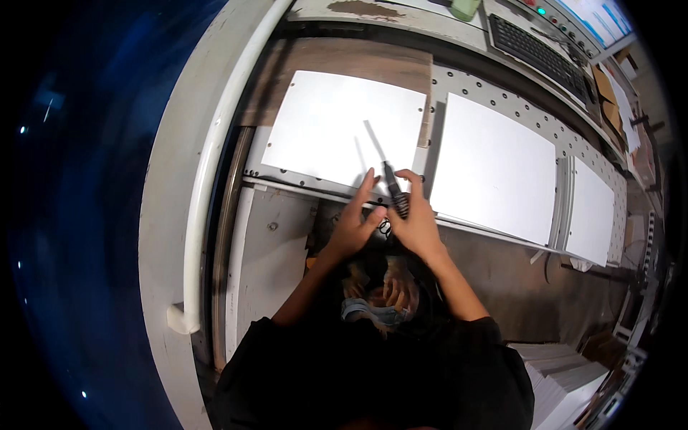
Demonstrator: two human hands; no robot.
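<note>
My right hand holds a screwdriver with a dark ribbed handle and a long thin shaft. The shaft points away from me and to the left, over a white board where its shadow falls. My left hand is close beside the handle, thumb and index finger spread apart, with nothing visible in it. The board has small holes or fasteners near its edges. Part of it rests over a brown wooden sheet. Whether the shaft's tip touches the board, I cannot tell.
Two more white boards, a large one and a smaller one, are to the right on a perforated metal bed. A keyboard sits beyond. A pale rail runs along the left. White panels are stacked lower right.
</note>
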